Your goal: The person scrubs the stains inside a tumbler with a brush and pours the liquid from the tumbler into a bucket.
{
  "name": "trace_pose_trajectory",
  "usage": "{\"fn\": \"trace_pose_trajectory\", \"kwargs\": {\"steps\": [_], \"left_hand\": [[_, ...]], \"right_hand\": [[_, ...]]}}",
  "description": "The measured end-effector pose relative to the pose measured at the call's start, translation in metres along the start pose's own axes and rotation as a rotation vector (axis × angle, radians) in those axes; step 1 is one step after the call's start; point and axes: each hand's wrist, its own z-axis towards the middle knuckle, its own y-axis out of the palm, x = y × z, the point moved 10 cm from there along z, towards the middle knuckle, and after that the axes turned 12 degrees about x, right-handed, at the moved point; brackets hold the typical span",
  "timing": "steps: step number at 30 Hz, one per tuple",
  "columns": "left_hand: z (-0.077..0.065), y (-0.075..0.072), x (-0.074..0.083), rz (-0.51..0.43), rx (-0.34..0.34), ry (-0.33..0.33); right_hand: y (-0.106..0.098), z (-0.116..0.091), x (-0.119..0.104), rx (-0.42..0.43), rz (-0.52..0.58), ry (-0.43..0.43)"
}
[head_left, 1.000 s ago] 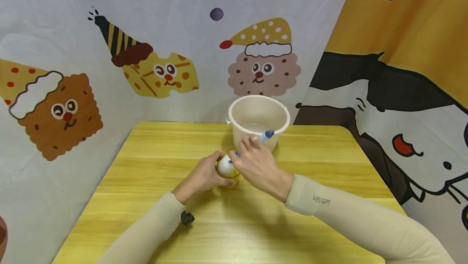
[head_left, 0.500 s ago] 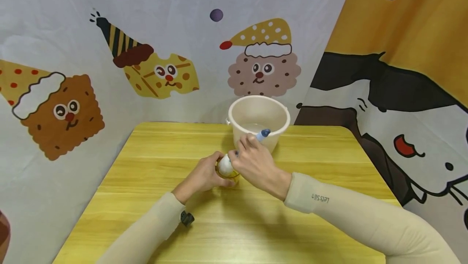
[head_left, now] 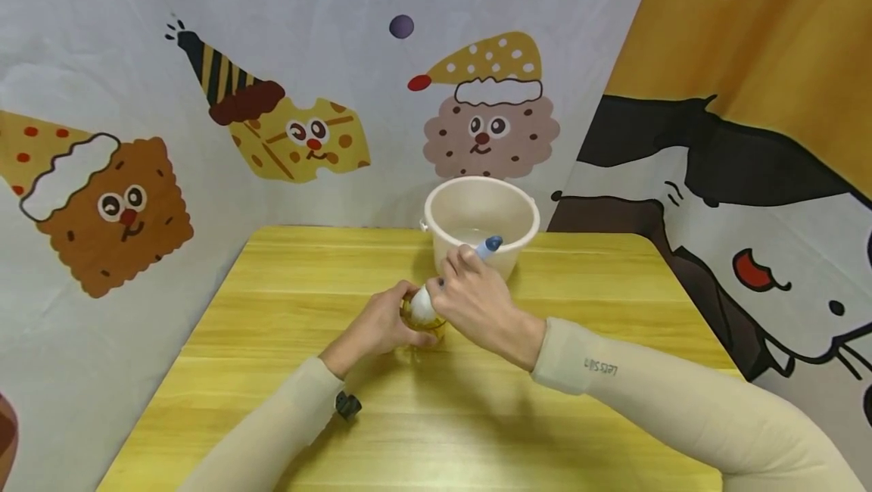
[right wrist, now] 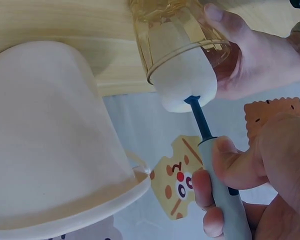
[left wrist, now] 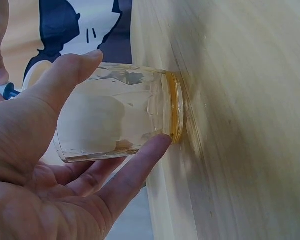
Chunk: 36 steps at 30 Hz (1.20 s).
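Note:
My left hand holds an amber glass cup, thumb on one side and fingers on the other. The cup's base is right at the tabletop in the left wrist view. In my right hand is a cup brush with a white sponge head and a pale blue-grey handle. Its dark blue neck joins the sponge, which sits partly inside the cup's mouth and partly out past the rim. The thumb and fingers wrap the handle, and its dark blue end sticks out above the hand.
A cream bucket with a side handle knob stands just behind the hands, close to the right hand. Wood-grain table lies beneath everything. A cartoon-printed cloth hangs behind the table's back edge. A small black device is at the left cuff.
The right hand and brush have shifted slightly, the handle's end moving a little left and the sponge tilting within the cup's mouth. The left hand keeps its hold on the cup.

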Motion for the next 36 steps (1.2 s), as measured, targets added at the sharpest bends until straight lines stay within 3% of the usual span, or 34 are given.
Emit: {"fn": "trace_pose_trajectory", "kwargs": {"steps": [13, 36], "left_hand": [[-0.0013, -0.0027, 0.0010, -0.008, -0.003, -0.010], [-0.0015, 0.0010, -0.0018, -0.017, -0.013, -0.011]], "right_hand": [[0.0004, 0.0037, 0.0022, -0.091, 0.015, -0.030], [-0.0025, 0.0065, -0.0003, -0.149, 0.121, -0.007]]}}
